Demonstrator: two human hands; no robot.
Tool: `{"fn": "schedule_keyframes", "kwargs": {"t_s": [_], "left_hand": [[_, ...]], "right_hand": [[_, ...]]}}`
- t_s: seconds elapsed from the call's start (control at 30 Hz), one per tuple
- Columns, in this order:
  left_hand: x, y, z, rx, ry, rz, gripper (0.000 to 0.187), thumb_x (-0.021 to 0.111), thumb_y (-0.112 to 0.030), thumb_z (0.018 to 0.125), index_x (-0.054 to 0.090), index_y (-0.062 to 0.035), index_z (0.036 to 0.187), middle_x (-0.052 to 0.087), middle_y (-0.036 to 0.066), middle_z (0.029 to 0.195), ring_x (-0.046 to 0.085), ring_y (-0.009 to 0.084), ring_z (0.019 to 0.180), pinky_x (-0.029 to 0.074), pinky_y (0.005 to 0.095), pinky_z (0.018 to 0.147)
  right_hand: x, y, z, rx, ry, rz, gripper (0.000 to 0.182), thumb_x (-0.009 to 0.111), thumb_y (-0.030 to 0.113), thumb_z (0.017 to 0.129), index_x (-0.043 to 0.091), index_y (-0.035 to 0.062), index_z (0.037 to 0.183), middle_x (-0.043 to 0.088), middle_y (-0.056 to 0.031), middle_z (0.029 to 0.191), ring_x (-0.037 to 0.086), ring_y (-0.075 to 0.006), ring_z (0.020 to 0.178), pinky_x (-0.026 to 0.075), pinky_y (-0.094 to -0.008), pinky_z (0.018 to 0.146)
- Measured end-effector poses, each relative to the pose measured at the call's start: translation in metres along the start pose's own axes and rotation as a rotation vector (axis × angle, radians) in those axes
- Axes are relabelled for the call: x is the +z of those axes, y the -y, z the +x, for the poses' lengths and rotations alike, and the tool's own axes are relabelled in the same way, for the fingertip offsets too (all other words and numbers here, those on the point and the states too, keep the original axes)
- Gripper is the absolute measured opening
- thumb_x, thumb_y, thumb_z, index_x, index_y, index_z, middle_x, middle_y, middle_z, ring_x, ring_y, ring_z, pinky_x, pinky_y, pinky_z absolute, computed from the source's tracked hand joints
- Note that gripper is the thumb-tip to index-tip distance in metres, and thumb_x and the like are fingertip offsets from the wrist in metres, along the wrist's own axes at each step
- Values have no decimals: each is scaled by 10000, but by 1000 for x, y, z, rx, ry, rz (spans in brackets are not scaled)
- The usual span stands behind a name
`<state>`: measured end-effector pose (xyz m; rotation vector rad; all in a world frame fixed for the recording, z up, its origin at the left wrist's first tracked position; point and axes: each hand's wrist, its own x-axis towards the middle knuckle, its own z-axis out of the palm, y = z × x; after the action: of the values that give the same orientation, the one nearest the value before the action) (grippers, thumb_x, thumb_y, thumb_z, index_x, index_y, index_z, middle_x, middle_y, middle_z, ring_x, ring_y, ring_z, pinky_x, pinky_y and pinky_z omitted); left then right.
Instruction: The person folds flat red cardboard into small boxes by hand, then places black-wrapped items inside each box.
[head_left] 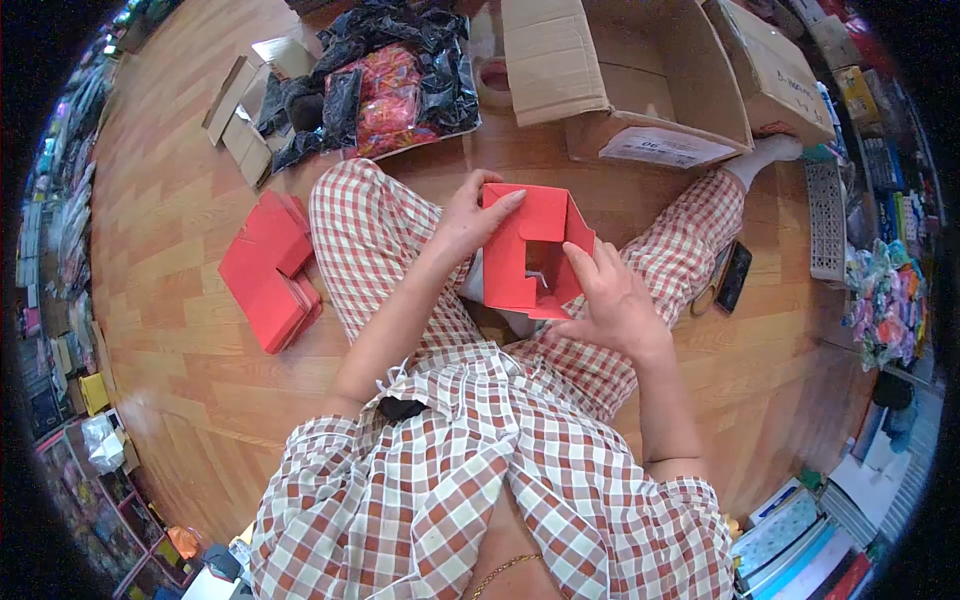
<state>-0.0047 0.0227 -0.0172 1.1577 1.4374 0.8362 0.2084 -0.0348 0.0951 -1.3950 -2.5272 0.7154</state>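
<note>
Sitting on the wood-plank floor (170,290), the person grips the red box (505,255) above the lap: left hand (468,220) partly curled, right hand (612,300) loosely open, fingers contacting the box.

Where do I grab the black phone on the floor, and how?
I'd pinch the black phone across its middle, fingers on the two long edges. Come down from above, from the side away from the checked trouser leg. It lies long and flat on the floor, so it's narrowest that way, and the leg is close on the other side.
</note>
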Motion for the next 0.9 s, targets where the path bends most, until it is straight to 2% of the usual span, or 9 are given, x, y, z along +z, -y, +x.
{"fn": "schedule_keyframes", "kwargs": {"t_s": [0.07,0.17,0.4,0.5,0.57,0.7,0.8,0.87,0.9], "left_hand": [[3,2,2,11,-11,9,545,682,-430,794,533,-9,1108,644,159,965,630,218,872,500,336,762],[3,-1,3,32,-35,25,528,680,-428,797,538,-8,1085,645,153,952,627,210,858,497,332,744],[-1,-9,-6,32,-64,29,529,672,-445,805,524,-15,1077,641,143,900,622,194,824,493,316,718],[2,-12,-10,23,-29,-103,536,666,-448,812,511,-13,1084,635,135,882,618,191,810,493,306,713],[6,-12,-11,28,-54,-70,523,669,-430,816,506,-9,1081,630,134,889,612,184,810,493,303,708],[8,-16,-16,23,-107,-84,495,680,-384,823,494,-5,1082,615,137,935,594,162,836,491,297,705],[10,-13,-18,-2,-135,-217,504,685,-378,820,484,-3,1090,606,139,958,583,159,860,487,294,714],[10,-13,-21,-12,-130,-234,508,687,-377,818,483,1,1090,603,137,952,580,160,859,485,293,720],[10,-14,-22,-18,-127,-251,513,689,-376,815,482,5,1090,599,135,946,577,161,857,484,292,726]], "right_hand": [[6,-5,2,9,-74,-61,663,840,266,541,510,3,1052,538,-174,1036,543,-336,979,498,-417,785],[15,-8,0,42,-166,-20,579,827,187,560,516,16,1017,557,-150,980,560,-327,934,500,-411,747],[38,-13,-3,119,-263,150,476,787,134,627,533,27,1015,575,-141,938,597,-330,829,497,-405,707],[42,-13,0,102,-361,128,545,776,118,645,515,27,1115,581,-153,959,601,-334,840,499,-401,701],[44,-6,4,137,-510,83,626,759,110,671,465,25,1217,586,-159,990,601,-336,853,500,-395,701],[61,-6,7,70,-679,-6,712,749,103,684,396,26,1298,575,-180,1057,600,-340,828,499,-395,690],[76,-10,3,102,-704,115,635,749,156,695,463,7,1242,540,-212,1141,581,-357,895,489,-413,754],[72,-7,4,-15,-594,-74,551,745,220,709,537,-16,1161,494,-249,1200,536,-384,1000,459,-439,841],[72,-1,5,0,-582,-31,459,729,247,731,587,-18,1078,466,-258,1226,489,-398,1079,424,-450,907]]}}
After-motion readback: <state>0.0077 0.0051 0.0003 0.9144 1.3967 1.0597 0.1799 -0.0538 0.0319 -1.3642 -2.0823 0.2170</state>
